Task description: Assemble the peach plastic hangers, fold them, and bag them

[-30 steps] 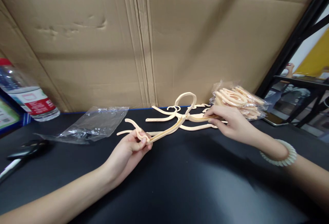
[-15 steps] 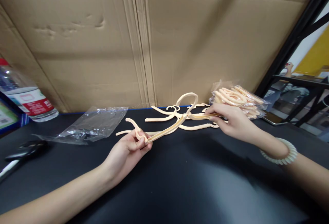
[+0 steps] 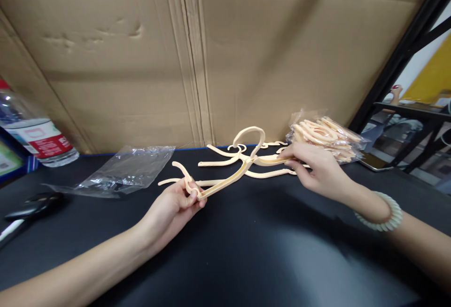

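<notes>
A cream plastic hanger [image 3: 237, 172] is held just above the black table [image 3: 246, 250]. My left hand [image 3: 176, 206] pinches its left arm end, fingers closed round it. My right hand [image 3: 312, 168] grips the hanger's right arm, with a pale beaded bracelet [image 3: 380, 213] on that wrist. Behind it, several more loose cream hangers [image 3: 225, 159] lie flat on the table. A clear bag full of the same hangers [image 3: 326, 137] rests just beyond my right hand.
An empty clear plastic bag [image 3: 123, 170] lies to the left. A water bottle [image 3: 33, 135] lies at the far left, with a dark mouse [image 3: 33, 203] and a pen [image 3: 10, 232] below it. A cardboard wall [image 3: 211, 53] closes the back; a black metal frame [image 3: 401, 58] stands at right.
Both hands keep their grip on the hanger. Its hook has shifted slightly left and my right hand has edged a little lower.
</notes>
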`<state>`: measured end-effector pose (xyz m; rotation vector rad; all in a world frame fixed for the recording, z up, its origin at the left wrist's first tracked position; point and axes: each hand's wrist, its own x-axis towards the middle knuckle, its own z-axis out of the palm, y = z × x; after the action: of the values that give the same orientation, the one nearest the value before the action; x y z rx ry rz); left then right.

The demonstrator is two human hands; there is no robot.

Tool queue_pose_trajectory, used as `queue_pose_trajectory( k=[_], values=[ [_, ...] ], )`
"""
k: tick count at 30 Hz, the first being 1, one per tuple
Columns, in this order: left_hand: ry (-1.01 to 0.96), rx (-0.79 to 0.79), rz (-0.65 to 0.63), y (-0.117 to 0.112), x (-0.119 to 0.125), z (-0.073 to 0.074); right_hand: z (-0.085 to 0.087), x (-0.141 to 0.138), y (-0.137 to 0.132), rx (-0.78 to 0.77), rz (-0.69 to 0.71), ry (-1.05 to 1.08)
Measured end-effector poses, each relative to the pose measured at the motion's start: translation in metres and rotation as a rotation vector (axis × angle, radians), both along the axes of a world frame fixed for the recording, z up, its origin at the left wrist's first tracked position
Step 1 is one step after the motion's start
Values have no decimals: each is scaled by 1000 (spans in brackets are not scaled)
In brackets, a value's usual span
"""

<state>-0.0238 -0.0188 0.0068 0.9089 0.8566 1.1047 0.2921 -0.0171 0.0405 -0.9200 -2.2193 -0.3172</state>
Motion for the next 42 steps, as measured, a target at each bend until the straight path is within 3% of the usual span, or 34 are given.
queue_pose_trajectory(
  k=[7,17,20,24,27,30,33,35,37,42],
  values=[
    [-12,-26,83,-2,2,0,1,-8,-8,125,-29,-6],
    [-24,3,254,-9,9,3,-6,-14,-14,31,-102,-225],
    [-2,56,235,-10,8,2,-8,-14,-13,27,-135,-170],
    [116,131,111,-13,7,2,-7,-11,-9,-16,-138,-66],
    [411,330,-24,-20,8,2,-3,-9,-5,-70,-146,50],
    [779,717,-290,-33,10,3,-1,-10,-5,-114,-140,93],
    [936,1182,-502,-44,11,6,-4,-12,-5,-223,-103,26],
    [995,1378,-537,-49,12,7,-9,-15,-5,-300,-78,-61],
    [1059,1424,-502,-50,12,7,-14,-16,-4,-359,-54,-181],
    [1239,1314,-412,-50,11,4,-21,-15,-1,-374,-61,-331]
  ],
)
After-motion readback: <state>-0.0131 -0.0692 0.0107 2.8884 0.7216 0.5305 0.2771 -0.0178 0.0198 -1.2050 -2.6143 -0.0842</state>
